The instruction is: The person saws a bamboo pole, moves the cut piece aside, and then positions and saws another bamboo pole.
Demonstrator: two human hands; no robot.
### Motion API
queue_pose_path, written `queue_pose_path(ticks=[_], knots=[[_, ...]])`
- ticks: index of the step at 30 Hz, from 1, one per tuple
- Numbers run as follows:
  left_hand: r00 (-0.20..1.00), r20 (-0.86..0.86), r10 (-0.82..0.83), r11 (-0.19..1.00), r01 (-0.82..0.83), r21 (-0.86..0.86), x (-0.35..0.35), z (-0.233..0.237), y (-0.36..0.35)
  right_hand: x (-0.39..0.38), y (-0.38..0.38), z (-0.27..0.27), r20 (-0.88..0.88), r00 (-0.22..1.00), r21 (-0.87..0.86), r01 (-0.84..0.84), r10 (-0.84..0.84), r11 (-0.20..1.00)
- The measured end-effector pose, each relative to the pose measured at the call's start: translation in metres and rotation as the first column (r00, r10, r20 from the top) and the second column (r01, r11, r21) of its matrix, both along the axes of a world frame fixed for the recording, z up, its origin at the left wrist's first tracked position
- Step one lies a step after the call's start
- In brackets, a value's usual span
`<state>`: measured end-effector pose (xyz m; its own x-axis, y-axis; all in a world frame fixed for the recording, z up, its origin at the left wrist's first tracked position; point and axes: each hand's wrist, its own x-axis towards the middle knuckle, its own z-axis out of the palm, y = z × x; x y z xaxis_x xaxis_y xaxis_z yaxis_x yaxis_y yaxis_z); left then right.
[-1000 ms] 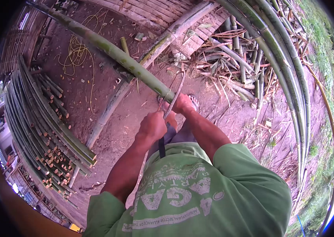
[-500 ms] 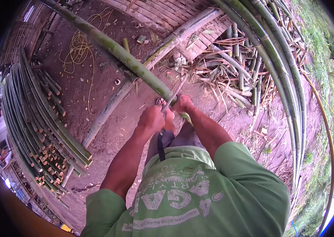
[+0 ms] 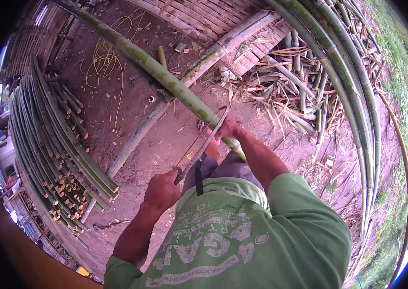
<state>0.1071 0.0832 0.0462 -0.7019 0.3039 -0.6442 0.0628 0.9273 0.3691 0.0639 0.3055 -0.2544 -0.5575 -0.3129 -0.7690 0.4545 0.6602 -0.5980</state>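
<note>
A long green bamboo pole [image 3: 165, 81] slants from the upper left down to between my legs. It lies across a weathered log [image 3: 139, 137]. My left hand [image 3: 162, 190] is closed round the handle end of a bow saw [image 3: 196, 159], down and left of the pole. The saw's curved frame reaches up to the pole, its far end crossing the bamboo just above my right hand. A thin blade runs along the frame's left side. My right hand [image 3: 228, 129] grips the bamboo near its lower end; the fingers are partly hidden behind the saw and pole.
Stacked cut bamboo poles [image 3: 54, 144] lie on the left. Yellow rope [image 3: 102, 60] is loosely coiled on the dirt. A slatted bamboo platform [image 3: 208, 19] stands at the top, with bamboo scraps [image 3: 300, 86] beside it. Long bent poles [image 3: 353, 91] curve down the right.
My left hand has pulled the saw down and left, away from the pole, exposing more of its frame and blade. My right hand stays on the bamboo.
</note>
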Motion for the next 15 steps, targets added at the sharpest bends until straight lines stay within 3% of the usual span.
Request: queue_pose_path(ticks=[2, 4, 6, 11, 13, 15], knots=[[1.0, 0.013, -0.003, 1.0, 0.003, -0.018, -0.02, -0.054, 0.016, -0.002, 0.004, 0.01, 0.055, 0.997, -0.126, 0.055, -0.048, 0.99], [0.999, 0.0, -0.053, 0.998, 0.053, -0.044, -0.055, -0.12, 0.06, 0.002, 0.001, 0.005, 0.021, 0.994, -0.086, 0.106, -0.104, 0.991], [0.998, -0.008, -0.061, 0.998, 0.061, -0.025, -0.065, -0.143, 0.079, -0.001, 0.006, 0.017, 0.069, 0.993, -0.096, 0.108, -0.101, 0.99], [0.995, -0.072, -0.064, 0.997, 0.067, 0.04, -0.057, -0.141, 0.065, -0.004, 0.001, 0.039, 0.028, 0.997, 0.082, 0.073, -0.076, 0.994], [0.998, 0.044, -0.037, 0.998, 0.039, -0.044, -0.036, -0.086, 0.038, -0.008, -0.001, 0.052, 0.074, 0.997, 0.121, 0.016, -0.025, 0.993], [1.0, 0.009, -0.008, 1.0, 0.007, 0.022, -0.001, -0.041, -0.013, -0.003, -0.003, 0.033, 0.017, 0.998, 0.068, 0.06, -0.061, 0.996]])
